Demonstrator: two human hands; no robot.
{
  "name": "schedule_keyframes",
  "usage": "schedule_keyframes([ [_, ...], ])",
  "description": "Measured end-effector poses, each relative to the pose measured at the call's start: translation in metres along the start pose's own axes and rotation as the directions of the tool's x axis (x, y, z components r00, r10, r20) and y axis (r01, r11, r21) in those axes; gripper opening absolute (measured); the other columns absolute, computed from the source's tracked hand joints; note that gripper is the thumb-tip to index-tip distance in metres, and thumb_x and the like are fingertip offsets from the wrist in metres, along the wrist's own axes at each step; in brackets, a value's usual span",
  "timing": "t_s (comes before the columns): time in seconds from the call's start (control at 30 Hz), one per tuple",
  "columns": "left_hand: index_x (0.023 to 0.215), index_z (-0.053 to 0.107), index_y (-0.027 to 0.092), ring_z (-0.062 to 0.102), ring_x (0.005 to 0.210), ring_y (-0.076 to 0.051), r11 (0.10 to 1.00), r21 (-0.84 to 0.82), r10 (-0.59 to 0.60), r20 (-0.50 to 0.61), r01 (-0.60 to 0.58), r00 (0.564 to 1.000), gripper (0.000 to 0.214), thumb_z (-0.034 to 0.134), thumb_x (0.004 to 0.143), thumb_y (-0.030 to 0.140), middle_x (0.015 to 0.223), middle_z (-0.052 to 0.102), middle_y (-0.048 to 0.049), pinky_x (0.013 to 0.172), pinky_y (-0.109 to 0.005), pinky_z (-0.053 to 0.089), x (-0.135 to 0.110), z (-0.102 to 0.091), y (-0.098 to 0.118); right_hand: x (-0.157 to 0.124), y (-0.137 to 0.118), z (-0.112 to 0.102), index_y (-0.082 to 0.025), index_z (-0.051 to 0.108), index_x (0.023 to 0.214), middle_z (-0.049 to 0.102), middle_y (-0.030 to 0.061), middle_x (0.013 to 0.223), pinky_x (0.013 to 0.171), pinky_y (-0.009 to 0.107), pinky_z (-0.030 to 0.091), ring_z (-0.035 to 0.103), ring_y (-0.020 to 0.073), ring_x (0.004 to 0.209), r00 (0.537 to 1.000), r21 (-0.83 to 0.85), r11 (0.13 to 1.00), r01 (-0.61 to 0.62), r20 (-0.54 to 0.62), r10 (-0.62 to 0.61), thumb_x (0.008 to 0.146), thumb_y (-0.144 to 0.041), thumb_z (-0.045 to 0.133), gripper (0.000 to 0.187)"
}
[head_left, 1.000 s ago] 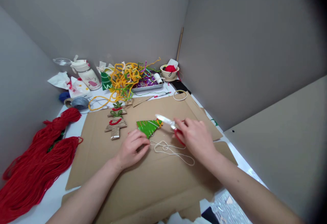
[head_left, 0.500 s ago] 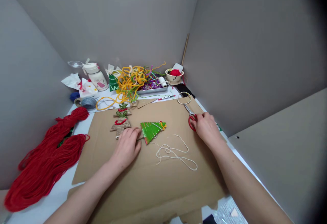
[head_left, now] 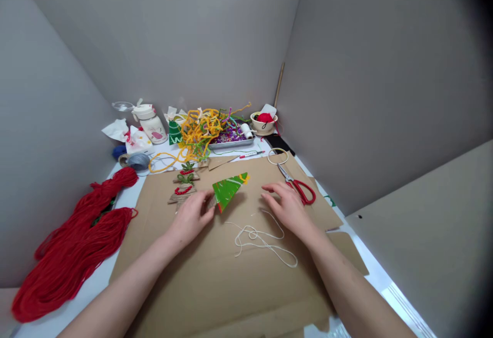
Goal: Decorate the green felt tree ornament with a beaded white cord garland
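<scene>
The left hand point(head_left: 191, 216) pinches the green paper tree point(head_left: 227, 191) at its base, seemingly tilted off the cardboard point(head_left: 215, 271), while the flat, empty right hand point(head_left: 287, 207) beside the loose string point(head_left: 259, 238) may snag it.

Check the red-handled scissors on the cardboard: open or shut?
Shut. The red-handled scissors lie flat on the brown cardboard sheet, blades together in one line, beside the right hand, untouched.

Both hands low, forearms bare, reaching fwd.
L hand point(head_left: 190, 217) curled, fingertips pinched tog. at its far edge, palm down. R hand point(head_left: 287, 207) flat & open, fingers spread twd the left, palm down, wrist straight.
</scene>
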State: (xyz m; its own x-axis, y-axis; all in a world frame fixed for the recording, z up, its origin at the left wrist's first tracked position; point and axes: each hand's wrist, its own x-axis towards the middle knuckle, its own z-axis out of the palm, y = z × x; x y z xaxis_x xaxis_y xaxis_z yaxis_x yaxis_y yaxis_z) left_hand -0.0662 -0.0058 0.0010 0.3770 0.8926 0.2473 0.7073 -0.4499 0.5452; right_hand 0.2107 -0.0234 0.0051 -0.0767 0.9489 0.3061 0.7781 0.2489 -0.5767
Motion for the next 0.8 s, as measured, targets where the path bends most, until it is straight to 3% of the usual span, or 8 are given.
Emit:
schedule_keyframes([
  [0.1, 0.112, 0.052, 0.018, 0.059, 0.097, -0.02, 0.916, -0.399, -0.059, -0.038, 0.039, 0.998, 0.032, 0.057, 0.08, 0.024, 0.111, 0.06, -0.0106, 0.083, -0.037, 0.049, 0.008, -0.006, 0.008, 0.003, -0.002, -0.003, -0.02, 0.063, 0.099, 0.062, 0.0044, 0.1, 0.082, 0.031, 0.042, 0.057, 0.0176, 0.094, 1.0, 0.082, 0.997, -0.01, 0.003, 0.009, 0.089, -0.029, 0.051, 0.019],
  [0.2, 0.119, 0.05, 0.018, 0.057, 0.107, -0.021, 0.691, -0.722, -0.067, -0.01, 0.039, 0.998, 0.041, 0.06, 0.08, 0.024, 0.118, 0.059, -0.0117, 0.092, -0.037, 0.046, 0.018, -0.007, 0.022, 0.008, -0.009, -0.007, -0.019, 0.063, 0.096, 0.063, 0.0039, 0.097, 0.083, 0.03, 0.042, 0.057, 0.0164, 0.094, 1.0, 0.155, 0.988, 0.001, -0.002, -0.001, 0.089, -0.028, 0.051, 0.017],
  [0.3, 0.115, 0.056, 0.017, 0.057, 0.109, -0.023, 0.47, -0.879, -0.084, 0.042, 0.077, 0.996, 0.035, 0.06, 0.081, 0.026, 0.119, 0.06, -0.012, 0.096, -0.039, 0.044, 0.03, -0.003, 0.037, 0.014, -0.017, -0.01, -0.019, 0.063, 0.095, 0.063, 0.0037, 0.097, 0.083, 0.029, 0.042, 0.057, 0.0157, 0.093, 0.999, 0.234, 0.972, 0.024, -0.028, -0.018, 0.089, -0.028, 0.05, 0.017],
  [0.4, 0.106, 0.06, 0.014, 0.058, 0.108, -0.025, 0.257, -0.959, -0.105, 0.09, 0.115, 0.99, 0.028, 0.059, 0.083, 0.029, 0.118, 0.061, -0.0127, 0.093, -0.043, 0.047, 0.044, 0.006, 0.046, 0.021, -0.024, -0.011, -0.019, 0.063, 0.093, 0.063, 0.0033, 0.096, 0.083, 0.028, 0.042, 0.057, 0.0152, 0.093, 0.997, 0.302, 0.952, 0.043, -0.072, -0.023, 0.089, -0.027, 0.05, 0.016],
  [0.5, 0.101, 0.062, 0.014, 0.06, 0.103, -0.024, 0.122, -0.98, -0.137, 0.143, 0.16, 0.98, 0.025, 0.062, 0.08, 0.028, 0.112, 0.063, -0.011, 0.091, -0.045, 0.049, 0.057, 0.017, 0.047, 0.03, -0.029, -0.009, -0.019, 0.064, 0.093, 0.064, 0.0031, 0.095, 0.082, 0.028, 0.042, 0.057, 0.015, 0.092, 0.991, 0.355, 0.933, 0.055, -0.134, -0.007, 0.088, -0.027, 0.05, 0.016],
  [0.67, 0.102, 0.06, 0.014, 0.061, 0.101, -0.021, 0.023, -0.977, -0.151, 0.208, 0.214, 0.966, 0.026, 0.064, 0.078, 0.023, 0.107, 0.064, -0.0092, 0.091, -0.046, 0.05, 0.066, 0.035, 0.036, 0.046, -0.022, 0.008, -0.018, 0.062, 0.1, 0.064, 0.0064, 0.1, 0.082, 0.029, 0.044, 0.058, 0.0168, 0.09, 0.97, 0.521, 0.854, 0.013, -0.212, 0.115, 0.086, -0.035, 0.052, 0.024],
  [0.8, 0.099, 0.06, 0.014, 0.063, 0.098, -0.02, -0.016, -0.954, -0.133, 0.299, 0.3, 0.945, 0.023, 0.063, 0.079, 0.024, 0.107, 0.065, -0.0096, 0.092, -0.043, 0.05, 0.061, 0.046, 0.028, 0.051, -0.01, 0.027, -0.017, 0.061, 0.102, 0.064, 0.0074, 0.101, 0.081, 0.029, 0.046, 0.059, 0.0177, 0.09, 0.967, 0.697, 0.712, -0.088, -0.112, 0.229, 0.083, -0.042, 0.055, 0.032],
])
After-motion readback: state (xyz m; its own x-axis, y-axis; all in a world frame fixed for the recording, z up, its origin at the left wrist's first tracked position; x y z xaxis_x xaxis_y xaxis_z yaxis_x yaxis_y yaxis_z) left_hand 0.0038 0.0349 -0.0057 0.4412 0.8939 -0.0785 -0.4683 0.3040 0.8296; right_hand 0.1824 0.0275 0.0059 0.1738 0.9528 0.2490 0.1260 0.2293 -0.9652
